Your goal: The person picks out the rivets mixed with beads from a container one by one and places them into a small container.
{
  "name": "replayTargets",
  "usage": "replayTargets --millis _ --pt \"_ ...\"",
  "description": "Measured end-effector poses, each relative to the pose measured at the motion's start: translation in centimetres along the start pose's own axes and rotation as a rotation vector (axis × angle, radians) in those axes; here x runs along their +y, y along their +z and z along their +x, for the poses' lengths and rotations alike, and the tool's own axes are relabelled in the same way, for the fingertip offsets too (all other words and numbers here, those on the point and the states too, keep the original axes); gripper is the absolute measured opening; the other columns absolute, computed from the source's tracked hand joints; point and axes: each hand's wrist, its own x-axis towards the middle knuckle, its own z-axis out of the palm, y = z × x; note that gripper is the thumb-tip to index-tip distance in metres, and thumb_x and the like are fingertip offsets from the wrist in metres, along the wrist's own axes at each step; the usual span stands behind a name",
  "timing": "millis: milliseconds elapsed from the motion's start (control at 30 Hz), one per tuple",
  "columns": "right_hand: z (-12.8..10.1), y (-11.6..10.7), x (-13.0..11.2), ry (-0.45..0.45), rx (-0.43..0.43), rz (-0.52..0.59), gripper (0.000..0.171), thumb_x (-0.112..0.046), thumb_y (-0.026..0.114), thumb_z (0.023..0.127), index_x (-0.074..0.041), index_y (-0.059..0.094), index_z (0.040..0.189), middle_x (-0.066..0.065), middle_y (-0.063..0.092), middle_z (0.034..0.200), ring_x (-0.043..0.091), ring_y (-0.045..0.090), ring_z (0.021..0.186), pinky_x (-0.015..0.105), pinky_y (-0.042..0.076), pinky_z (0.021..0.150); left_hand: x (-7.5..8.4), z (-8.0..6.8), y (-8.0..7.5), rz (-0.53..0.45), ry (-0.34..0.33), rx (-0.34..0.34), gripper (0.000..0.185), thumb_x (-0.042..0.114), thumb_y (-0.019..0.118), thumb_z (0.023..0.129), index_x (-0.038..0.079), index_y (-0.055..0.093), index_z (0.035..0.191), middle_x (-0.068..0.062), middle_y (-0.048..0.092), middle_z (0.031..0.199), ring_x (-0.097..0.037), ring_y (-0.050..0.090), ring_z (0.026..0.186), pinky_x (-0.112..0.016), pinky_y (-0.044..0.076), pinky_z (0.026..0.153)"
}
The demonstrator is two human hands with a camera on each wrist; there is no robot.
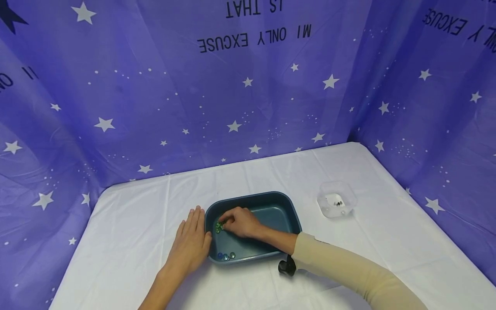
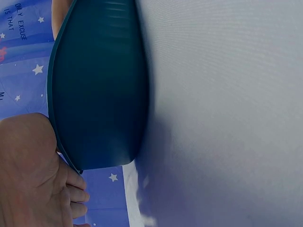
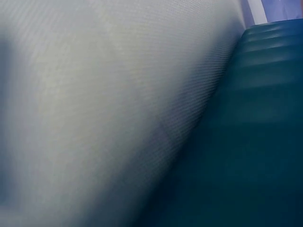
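A dark teal rectangular tray (image 1: 271, 224) stands on the white cloth, its outer wall filling much of both wrist views. My right hand (image 1: 242, 221) reaches inside, fingers bent down over a cluster of green glass marbles (image 1: 218, 227) by the left wall. Its fingertips are among them; whether they pinch one I cannot tell. Along the tray's near left corner lie a blue marble (image 1: 220, 255) and a couple of paler ones (image 1: 232, 255). My left hand (image 1: 191, 243) lies beside the left wall with straight fingers, thumb against the rim. The right wrist view shows no fingers.
Right of the tray stands a clear plastic container (image 1: 337, 200) with a few small dark and clear pieces inside. A black device (image 1: 287, 267) hangs under my right wrist near the tray's front edge. Purple star-printed curtains (image 1: 232, 103) enclose the white-covered table (image 1: 387, 241).
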Motion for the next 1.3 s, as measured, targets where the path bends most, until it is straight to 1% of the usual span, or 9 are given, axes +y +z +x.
replayTargets --millis 100,200,367,500,700,800,933,1100,1300 --pt "0.1 0.2 0.2 -0.001 0.007 -0.019 0.022 -0.009 0.069 0.087 -0.012 0.080 0.106 -0.007 0.073 0.083 0.000 0.058 0.068 0.020 0.048 0.063 0.0 -0.1 0.0 0.001 -0.002 -0.003 0.063 0.020 0.050 0.101 -0.014 0.028 0.150 -0.028 0.025 0.158 -0.042 0.021 0.147 -0.061 0.021 0.114" --pt "0.0 0.2 0.1 -0.010 0.015 -0.021 0.020 -0.009 0.070 0.087 -0.012 0.080 0.104 -0.009 0.071 0.077 0.000 0.057 0.064 0.019 0.046 0.060 0.0 -0.1 0.0 0.004 -0.003 -0.005 0.063 0.020 0.050 0.101 -0.014 0.028 0.150 -0.028 0.025 0.158 -0.043 0.021 0.147 -0.061 0.021 0.114" --pt "0.0 0.2 0.0 -0.035 0.043 -0.016 0.016 -0.009 0.075 0.084 -0.009 0.080 0.100 -0.011 0.067 0.067 -0.002 0.055 0.057 0.019 0.044 0.054 0.1 -0.2 -0.1 0.000 -0.002 0.002 0.062 0.019 0.050 0.101 -0.014 0.029 0.149 -0.029 0.026 0.157 -0.043 0.021 0.146 -0.061 0.021 0.114" --pt "0.2 0.5 0.1 -0.051 0.065 -0.066 0.016 -0.013 0.080 0.082 -0.011 0.081 0.097 -0.012 0.065 0.065 -0.004 0.054 0.055 0.017 0.043 0.053 0.1 -0.2 -0.2 -0.002 -0.007 0.003 0.062 0.019 0.050 0.101 -0.014 0.030 0.149 -0.029 0.027 0.157 -0.043 0.021 0.146 -0.061 0.021 0.114" --pt "0.3 0.7 0.2 -0.059 0.080 -0.114 0.013 -0.015 0.080 0.083 -0.013 0.081 0.096 -0.014 0.064 0.064 -0.005 0.052 0.055 0.017 0.042 0.051 0.0 -0.3 -0.3 0.002 -0.006 0.008 0.062 0.018 0.052 0.100 -0.014 0.030 0.149 -0.029 0.027 0.157 -0.043 0.022 0.146 -0.061 0.022 0.114" --pt "0.4 0.7 0.2 -0.066 0.090 -0.105 0.011 -0.014 0.079 0.083 -0.013 0.081 0.094 -0.015 0.061 0.061 -0.004 0.052 0.053 0.017 0.041 0.049 0.0 -0.3 -0.3 0.001 -0.001 0.013 0.062 0.018 0.052 0.101 -0.014 0.030 0.149 -0.029 0.027 0.157 -0.044 0.022 0.146 -0.061 0.022 0.114" --pt "0.3 0.5 0.0 -0.090 0.113 -0.071 0.008 -0.012 0.078 0.084 -0.012 0.080 0.092 -0.014 0.062 0.061 -0.004 0.053 0.053 0.018 0.042 0.050 -0.1 -0.3 -0.2 -0.002 0.001 0.008 0.061 0.019 0.050 0.101 -0.014 0.030 0.149 -0.029 0.026 0.157 -0.043 0.021 0.146 -0.061 0.021 0.114" --pt "0.1 -0.1 -0.4 -0.116 0.142 -0.013 0.010 -0.012 0.078 0.085 -0.010 0.079 0.095 -0.012 0.065 0.065 -0.003 0.055 0.055 0.018 0.045 0.052 -0.1 -0.2 -0.2 -0.001 0.004 0.002 0.062 0.019 0.051 0.101 -0.014 0.030 0.149 -0.029 0.026 0.157 -0.043 0.021 0.147 -0.061 0.021 0.114" --pt "-0.1 -1.2 -0.7 -0.111 0.173 0.047 0.011 -0.012 0.078 0.086 -0.010 0.079 0.097 -0.009 0.072 0.077 -0.004 0.063 0.066 0.018 0.050 0.059 0.0 -0.2 -0.1 0.004 0.007 0.004 0.063 0.020 0.051 0.101 -0.014 0.029 0.150 -0.029 0.026 0.157 -0.042 0.020 0.147 -0.061 0.021 0.114"
